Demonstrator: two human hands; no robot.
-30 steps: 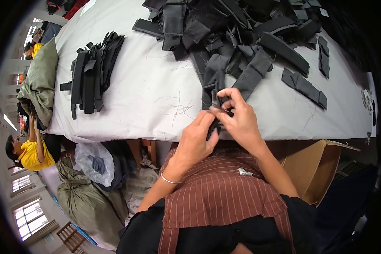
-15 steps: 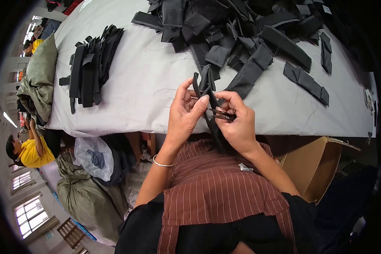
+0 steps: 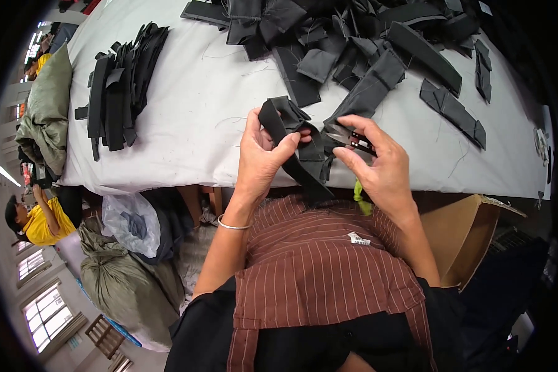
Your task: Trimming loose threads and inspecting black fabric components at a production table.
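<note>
My left hand (image 3: 258, 158) pinches a folded black fabric strip (image 3: 296, 162) near the front edge of the table. The strip's lower end hangs just past that edge, above my striped apron. My right hand (image 3: 385, 166) is closed around thread snips (image 3: 361, 141) with dark handles; their blades point left and lie close to the strip. Whether the blades touch the cloth, I cannot tell. A yellow-green band (image 3: 362, 197) dangles below my right hand.
A large heap of black fabric strips (image 3: 328, 53) covers the far middle of the white table (image 3: 192, 124). Neatly bunched strips (image 3: 115, 102) lie at the left, and a loose strip (image 3: 452, 113) at the right. An open cardboard box (image 3: 462, 239) stands below the table's right side.
The strip has been spread and turned, showing more of its flat side. My right hand has moved right, with the snips' blades now plainly visible and the yellow-green band in view.
</note>
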